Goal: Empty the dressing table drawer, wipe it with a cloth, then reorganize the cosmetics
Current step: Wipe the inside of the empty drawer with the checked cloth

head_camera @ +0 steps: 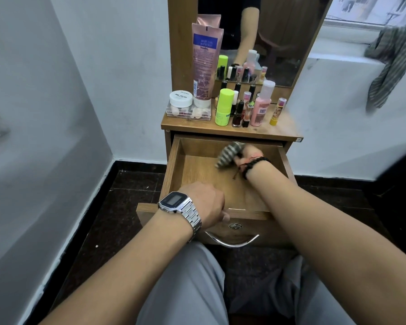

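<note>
- Clutching a bunched striped cloth (230, 154), the right hand (249, 156) works deep in the drawer (174, 170), just above centre frame; the fingers are curled tight round the fabric, and the blur on it suggests a scrubbing stroke.
- The cloth presses against the drawer floor near the back wall, toward the right rear corner.
- At lower centre, the left hand (206, 204) is closed over the drawer's front edge, fingers hooked inside the lip, apparently bracing the drawer.
- A silver watch (177, 205) sits on the left wrist, a dark bead bracelet (256, 166) on the right.
- The drawer is pulled well out and shows nothing but bare wood, so the emptying looks done; this is the wiping step, judged from what lies here.
- The cosmetics stand on the dressing table top (284, 131) above: a tall pink tube (205, 64) and a white jar (181, 99) on a clear box (188, 112) at the left, a green bottle (223, 106), a pink bottle (261, 109), nail polish bottles (238, 114) and a yellow stick (277, 111) to the right.
- A mirror (281, 31) rises behind them; a second striped cloth (394, 59) hangs at the upper right.
- Next call, as a judgement: sweep the near half and the left corners, set the cloth aside, then bring the bottles back down in order.
</note>
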